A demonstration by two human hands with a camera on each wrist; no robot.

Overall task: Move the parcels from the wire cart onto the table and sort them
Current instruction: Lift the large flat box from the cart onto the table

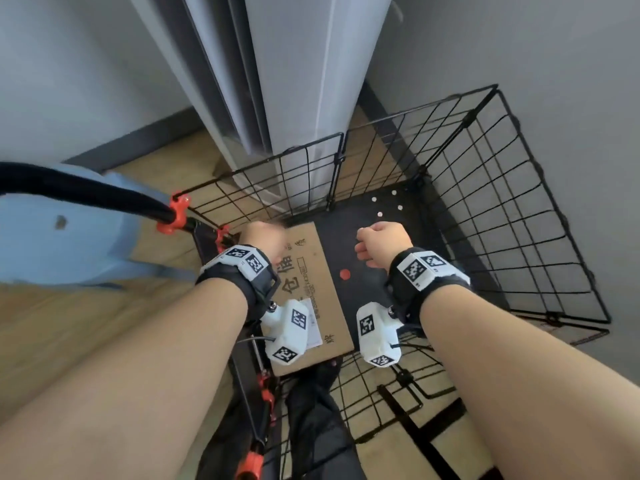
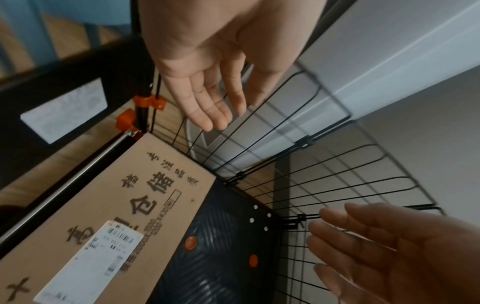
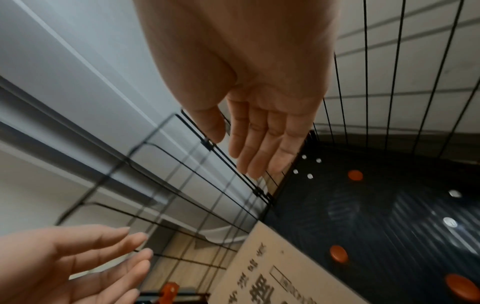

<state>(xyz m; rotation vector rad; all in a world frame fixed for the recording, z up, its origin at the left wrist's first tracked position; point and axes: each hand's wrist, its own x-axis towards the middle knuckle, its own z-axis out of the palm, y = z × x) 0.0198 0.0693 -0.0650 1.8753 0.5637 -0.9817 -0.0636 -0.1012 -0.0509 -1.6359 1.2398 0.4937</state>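
Head view: flat brown corrugated cardboard parcel (image 1: 311, 289) with white shipping label lying on ribbed black floor of black wire-mesh cart (image 1: 519, 202), left side; left hand (image 1: 261, 240) over its far end, right hand (image 1: 382, 245) over bare floor, neither touching. Left wrist view: fingers straight, relaxed, empty. Right wrist view: same, fingers apart, nothing held. Likely stiff, light, smooth-faced; best gripped along both long edges.

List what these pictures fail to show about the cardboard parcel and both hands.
- Cardboard parcel: head view, its left edge and label hide under the left hand and wrist cameras; its thickness is not visible.
- White shipping label: left wrist view, print blurred, unreadable.
- Right hand: head view shows only its back; right wrist view shows straight, empty fingers.
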